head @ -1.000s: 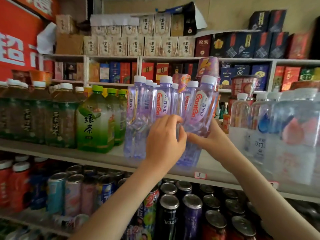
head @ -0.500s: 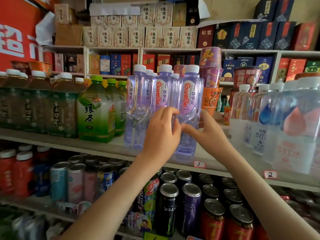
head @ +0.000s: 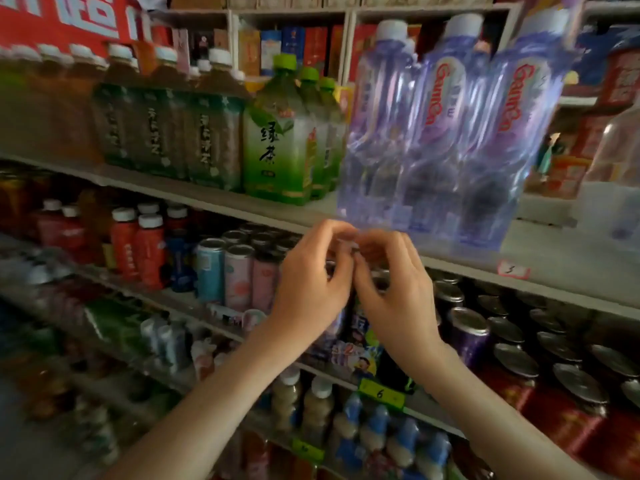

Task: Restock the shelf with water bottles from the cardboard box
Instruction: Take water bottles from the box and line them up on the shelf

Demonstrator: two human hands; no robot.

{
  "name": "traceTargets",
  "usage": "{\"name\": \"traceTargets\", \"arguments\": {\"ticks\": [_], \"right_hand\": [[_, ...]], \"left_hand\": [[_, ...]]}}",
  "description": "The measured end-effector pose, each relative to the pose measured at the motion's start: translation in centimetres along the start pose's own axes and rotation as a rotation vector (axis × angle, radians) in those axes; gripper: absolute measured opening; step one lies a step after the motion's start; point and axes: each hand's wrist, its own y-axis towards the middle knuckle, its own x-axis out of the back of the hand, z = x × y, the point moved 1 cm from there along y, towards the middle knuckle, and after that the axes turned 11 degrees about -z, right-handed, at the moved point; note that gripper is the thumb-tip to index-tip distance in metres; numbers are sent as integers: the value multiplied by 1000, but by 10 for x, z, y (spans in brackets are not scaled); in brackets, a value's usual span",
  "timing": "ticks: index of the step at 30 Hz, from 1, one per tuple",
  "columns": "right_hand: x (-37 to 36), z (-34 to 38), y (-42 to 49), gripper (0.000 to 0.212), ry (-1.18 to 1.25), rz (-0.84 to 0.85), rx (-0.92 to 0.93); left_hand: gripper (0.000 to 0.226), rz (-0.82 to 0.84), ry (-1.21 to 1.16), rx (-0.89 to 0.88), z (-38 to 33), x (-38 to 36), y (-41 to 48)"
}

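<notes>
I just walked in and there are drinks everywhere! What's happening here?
A person is stocking a shop shelf. Purple-tinted water bottles stand on it, right of the green tea bottles. The left hand and right hand hover close together in front of the shelf's edge, just under the water bottles, fingers loosely curled, touching no bottle and holding nothing I can see. The cardboard box is out of view.

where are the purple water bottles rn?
Head view, upper right: the water bottles stand on the shelf, just right of the green tea bottles.
</notes>
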Motion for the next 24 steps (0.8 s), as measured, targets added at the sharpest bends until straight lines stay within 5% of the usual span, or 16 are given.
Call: {"name": "traceTargets", "arguments": {"ticks": [5,12,20,24], "right_hand": [[-82,-1,-61,16,114,306,-70],[-197,-7,-207,20,277,781,-225],[-273,-38,-491,23,284,1538,-512],[-270,-73,-649,14,197,1702,-658]], "left_hand": [[16,50,222,277,73,59,-66],[11,121,536,934,165,146,-204],[15,-29,860,1643,232,238,-503],[10,-66,985,1869,252,240,-676]]}}
